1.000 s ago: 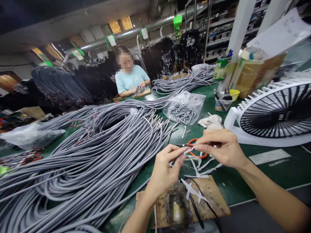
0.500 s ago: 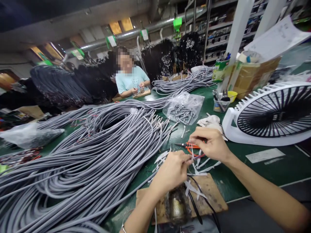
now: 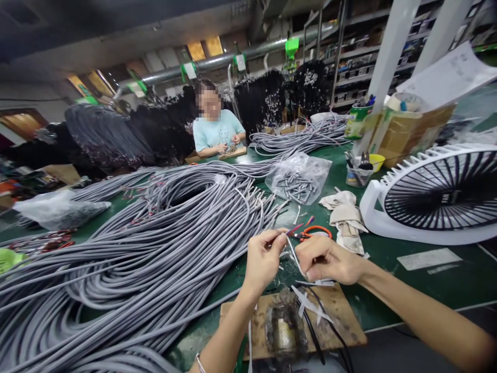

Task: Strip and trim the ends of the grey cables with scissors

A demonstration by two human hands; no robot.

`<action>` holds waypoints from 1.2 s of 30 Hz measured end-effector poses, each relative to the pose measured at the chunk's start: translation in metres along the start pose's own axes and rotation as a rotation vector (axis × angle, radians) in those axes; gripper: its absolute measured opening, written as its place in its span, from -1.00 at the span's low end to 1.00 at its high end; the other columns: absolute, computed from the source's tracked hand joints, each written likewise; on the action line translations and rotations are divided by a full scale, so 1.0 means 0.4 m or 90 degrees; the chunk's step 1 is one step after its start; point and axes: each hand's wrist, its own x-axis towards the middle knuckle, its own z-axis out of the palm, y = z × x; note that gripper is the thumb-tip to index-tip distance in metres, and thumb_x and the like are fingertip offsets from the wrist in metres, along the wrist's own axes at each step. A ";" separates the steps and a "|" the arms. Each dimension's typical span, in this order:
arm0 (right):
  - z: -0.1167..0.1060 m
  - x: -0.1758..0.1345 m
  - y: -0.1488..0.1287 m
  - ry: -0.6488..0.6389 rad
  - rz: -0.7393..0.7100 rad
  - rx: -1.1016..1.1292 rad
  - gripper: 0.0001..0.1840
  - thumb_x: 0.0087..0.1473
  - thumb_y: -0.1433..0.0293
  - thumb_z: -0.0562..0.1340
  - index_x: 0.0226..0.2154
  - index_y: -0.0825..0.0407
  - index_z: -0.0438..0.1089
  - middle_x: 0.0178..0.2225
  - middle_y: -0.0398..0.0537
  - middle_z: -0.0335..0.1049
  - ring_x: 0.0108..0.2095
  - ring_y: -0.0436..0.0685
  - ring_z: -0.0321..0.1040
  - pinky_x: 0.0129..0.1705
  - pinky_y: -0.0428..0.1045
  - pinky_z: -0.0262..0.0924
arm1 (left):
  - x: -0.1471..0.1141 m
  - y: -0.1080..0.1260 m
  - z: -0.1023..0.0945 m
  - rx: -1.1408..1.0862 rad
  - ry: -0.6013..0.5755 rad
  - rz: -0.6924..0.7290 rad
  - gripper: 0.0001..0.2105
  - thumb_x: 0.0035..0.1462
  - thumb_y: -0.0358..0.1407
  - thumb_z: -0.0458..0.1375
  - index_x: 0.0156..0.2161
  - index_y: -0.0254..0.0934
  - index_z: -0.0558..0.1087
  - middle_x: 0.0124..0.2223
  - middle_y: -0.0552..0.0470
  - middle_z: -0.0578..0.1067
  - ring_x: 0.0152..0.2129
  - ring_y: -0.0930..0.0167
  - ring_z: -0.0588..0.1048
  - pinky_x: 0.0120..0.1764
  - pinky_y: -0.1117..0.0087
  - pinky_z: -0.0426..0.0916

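Note:
My left hand [image 3: 264,259] is closed in a pinch. From its fingertips stick out thin red and blue wires [image 3: 297,228]; what else it grips is hidden. My right hand [image 3: 330,259] pinches the lower end of a narrow white strip [image 3: 295,256], which runs tautly up to the left fingertips. Just behind the hands lie orange-handled pliers [image 3: 318,228], partly covered by the right hand. Below the hands is a wooden board [image 3: 337,321] bearing a dark, worn device with a brass-coloured face [image 3: 285,334], black leads and white strips.
A big heap of grey cables [image 3: 155,259] covers the left of the green table [image 3: 423,287]. Behind my hands are a plastic bag of short grey pieces [image 3: 298,181] and a beige cloth [image 3: 347,223]. A white fan [image 3: 438,197] stands right. Across the table sits another person [image 3: 217,129].
My left hand has moved up and left, while the right hand has come down, drawing the white strip between them. The loose white strips behind have mostly gone from sight. The view has shifted slightly.

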 end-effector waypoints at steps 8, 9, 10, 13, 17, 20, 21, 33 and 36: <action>-0.056 -0.016 0.006 0.218 0.079 0.008 -0.65 -0.03 0.18 0.20 -0.63 0.10 0.30 -0.62 -0.19 0.16 -0.57 -0.06 0.06 -0.52 -0.11 -0.06 | 0.019 -0.008 -0.015 -0.272 -0.047 -0.143 -0.66 -0.06 -0.23 0.21 -0.17 -0.37 0.45 -0.50 0.07 0.39 -0.75 0.69 -0.01 -0.66 0.56 -0.16; -0.066 -0.018 0.008 0.294 0.103 0.016 -0.66 -0.04 0.19 0.22 -0.62 0.10 0.29 -0.62 -0.20 0.15 -0.59 -0.08 0.04 -0.55 -0.11 -0.09 | 0.022 -0.006 -0.021 -0.325 -0.060 -0.153 -0.64 -0.09 -0.25 0.24 -0.14 -0.35 0.44 -0.49 0.07 0.40 -0.75 0.70 -0.01 -0.66 0.56 -0.17; -0.074 -0.019 0.011 0.359 0.129 0.028 -0.68 -0.05 0.20 0.23 -0.61 0.10 0.28 -0.62 -0.21 0.12 -0.61 -0.09 -0.01 -0.58 -0.12 -0.14 | 0.024 -0.004 -0.027 -0.364 -0.065 -0.159 -0.63 -0.11 -0.28 0.26 -0.13 -0.34 0.44 -0.49 0.07 0.39 -0.74 0.70 0.01 -0.65 0.57 -0.16; -0.077 -0.018 0.022 0.431 0.196 0.070 -0.69 -0.04 0.20 0.22 -0.59 0.09 0.26 -0.68 -0.28 -0.01 -0.68 -0.13 -0.19 -0.64 -0.12 -0.32 | 0.025 0.003 -0.040 -0.420 -0.060 -0.177 -0.66 -0.17 -0.33 0.29 -0.19 -0.35 0.46 -0.49 0.06 0.39 -0.71 0.69 0.08 -0.64 0.57 -0.12; -0.064 -0.018 0.021 0.434 0.187 0.052 -0.68 -0.02 0.19 0.21 -0.58 0.09 0.26 -0.68 -0.28 -0.02 -0.68 -0.14 -0.18 -0.64 -0.13 -0.30 | 0.023 0.003 -0.040 -0.421 -0.060 -0.185 -0.69 -0.17 -0.34 0.29 -0.23 -0.38 0.47 -0.48 0.05 0.39 -0.69 0.67 0.11 -0.63 0.56 -0.09; -0.058 -0.023 -0.002 0.380 0.158 -0.013 -0.69 0.00 0.21 0.19 -0.58 0.10 0.29 -0.62 -0.21 0.12 -0.62 -0.11 -0.01 -0.61 -0.14 -0.12 | 0.024 -0.001 -0.037 -0.415 -0.057 -0.175 -0.72 -0.15 -0.35 0.28 -0.25 -0.39 0.48 -0.48 0.04 0.39 -0.69 0.66 0.13 -0.63 0.55 -0.07; -0.058 -0.025 -0.010 0.323 0.163 -0.037 -0.71 -0.01 0.22 0.20 -0.57 0.10 0.31 -0.61 -0.20 0.16 -0.61 -0.11 0.02 -0.59 -0.14 -0.08 | 0.025 -0.003 -0.037 -0.415 -0.052 -0.172 -0.73 -0.15 -0.35 0.27 -0.26 -0.39 0.48 -0.48 0.04 0.39 -0.68 0.66 0.14 -0.63 0.55 -0.07; -0.035 -0.035 0.106 -0.011 0.363 -0.690 -0.77 -0.05 0.60 0.08 -0.37 0.10 0.40 -0.34 0.07 0.39 -0.25 0.14 0.31 -0.26 -0.05 0.12 | 0.039 -0.003 -0.054 -0.419 0.003 -0.156 -0.72 -0.13 -0.37 0.28 -0.23 -0.36 0.48 -0.50 0.10 0.32 -0.66 0.67 0.19 -0.62 0.62 0.03; -0.037 -0.039 0.122 0.043 0.450 -0.787 -0.75 -0.09 0.64 0.06 -0.37 0.15 0.38 -0.35 0.16 0.37 -0.29 0.21 0.32 -0.36 -0.02 0.12 | 0.039 -0.006 -0.049 -0.436 0.046 -0.160 -0.76 -0.07 -0.26 0.24 -0.29 -0.39 0.49 -0.53 0.11 0.31 -0.70 0.69 0.14 -0.65 0.63 0.01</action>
